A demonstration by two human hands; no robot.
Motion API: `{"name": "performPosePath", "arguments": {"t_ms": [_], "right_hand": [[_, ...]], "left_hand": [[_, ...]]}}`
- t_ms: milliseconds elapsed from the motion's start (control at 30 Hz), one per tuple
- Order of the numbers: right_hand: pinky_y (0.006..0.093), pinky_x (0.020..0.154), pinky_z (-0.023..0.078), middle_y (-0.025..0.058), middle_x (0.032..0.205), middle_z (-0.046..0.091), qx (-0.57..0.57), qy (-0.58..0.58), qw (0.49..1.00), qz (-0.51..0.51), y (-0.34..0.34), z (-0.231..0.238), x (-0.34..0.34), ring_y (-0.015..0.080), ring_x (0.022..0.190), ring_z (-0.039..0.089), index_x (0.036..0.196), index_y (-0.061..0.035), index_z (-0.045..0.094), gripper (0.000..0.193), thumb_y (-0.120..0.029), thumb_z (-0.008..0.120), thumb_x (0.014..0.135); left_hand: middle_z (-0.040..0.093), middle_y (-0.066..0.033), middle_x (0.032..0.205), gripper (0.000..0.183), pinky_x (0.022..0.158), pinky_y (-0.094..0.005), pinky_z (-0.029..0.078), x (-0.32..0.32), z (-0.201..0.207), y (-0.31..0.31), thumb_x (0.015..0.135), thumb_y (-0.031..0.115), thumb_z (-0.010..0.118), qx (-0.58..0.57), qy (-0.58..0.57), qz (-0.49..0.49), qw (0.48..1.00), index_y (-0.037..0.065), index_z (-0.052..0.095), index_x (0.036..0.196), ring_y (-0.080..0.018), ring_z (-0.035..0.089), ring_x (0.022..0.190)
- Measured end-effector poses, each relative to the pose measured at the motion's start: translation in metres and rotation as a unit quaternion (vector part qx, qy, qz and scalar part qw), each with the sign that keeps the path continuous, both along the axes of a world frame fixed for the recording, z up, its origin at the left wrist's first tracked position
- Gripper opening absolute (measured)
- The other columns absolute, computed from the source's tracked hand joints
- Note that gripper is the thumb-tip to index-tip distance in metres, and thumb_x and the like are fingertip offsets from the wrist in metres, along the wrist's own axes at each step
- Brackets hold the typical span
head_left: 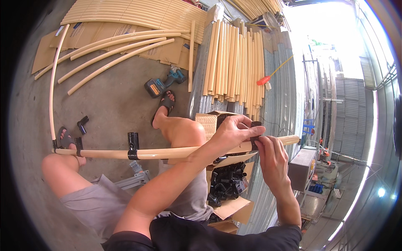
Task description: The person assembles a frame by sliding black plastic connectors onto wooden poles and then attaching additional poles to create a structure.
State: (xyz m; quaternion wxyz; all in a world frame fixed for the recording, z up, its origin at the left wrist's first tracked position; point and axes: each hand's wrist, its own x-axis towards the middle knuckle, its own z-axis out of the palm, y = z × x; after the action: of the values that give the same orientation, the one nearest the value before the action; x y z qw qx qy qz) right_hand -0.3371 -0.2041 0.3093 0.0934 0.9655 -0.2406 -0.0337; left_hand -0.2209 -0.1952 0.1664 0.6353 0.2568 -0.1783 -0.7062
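Note:
A long cream pipe (176,153) runs crosswise in front of me, over my legs. Near its right end, my left hand (238,130) pinches the top of a black pipe connector (256,124) between thumb and fingers. From below, the fingers of my right hand (272,155) close around the lower part of that connector, at the pipe. Farther left on the pipe sit another black connector (133,144) with an upright socket and a smaller black connector (78,146). At the far left end, a black corner joint (54,144) meets an upright cream pipe (53,88).
An opened cardboard box (234,208) of black connectors (228,182) stands beside my leg. A loose black connector (83,124) and a cordless drill (165,82) lie on the floor. Cut cream pipes (234,62) rest on metal sheeting; curved pipes (119,62) lie farther left.

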Motion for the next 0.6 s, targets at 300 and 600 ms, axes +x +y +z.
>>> {"name": "performPosePath", "arguments": {"t_ms": [300, 600], "right_hand": [[0.0399, 0.061, 0.047, 0.0103, 0.077, 0.055, -0.067, 0.13, 0.989, -0.021, -0.015, -0.006, 0.001, 0.0286, 0.072, 0.059, 0.085, -0.0052, 0.053, 0.023, -0.023, 0.066, 0.093], [0.0379, 0.07, 0.048, 0.0107, 0.082, 0.054, -0.08, 0.134, 0.988, -0.002, 0.003, 0.001, 0.008, 0.0275, 0.08, 0.059, 0.09, -0.0041, 0.052, 0.01, -0.01, 0.06, 0.092]], "left_hand": [[0.07, -0.0083, 0.087, 0.039, 0.071, -0.0235, 0.054, -0.005, -0.005, -0.002, 0.087, 0.026, 0.079, -0.003, 0.016, 0.012, 1.0, -0.004, 0.062, 0.107, -0.0103, 0.067, 0.077], [0.069, -0.0095, 0.082, 0.051, 0.068, -0.0253, 0.054, -0.006, -0.003, 0.0, 0.08, 0.036, 0.085, 0.001, 0.054, 0.026, 0.998, -0.006, 0.066, 0.103, -0.0123, 0.066, 0.074]]}}
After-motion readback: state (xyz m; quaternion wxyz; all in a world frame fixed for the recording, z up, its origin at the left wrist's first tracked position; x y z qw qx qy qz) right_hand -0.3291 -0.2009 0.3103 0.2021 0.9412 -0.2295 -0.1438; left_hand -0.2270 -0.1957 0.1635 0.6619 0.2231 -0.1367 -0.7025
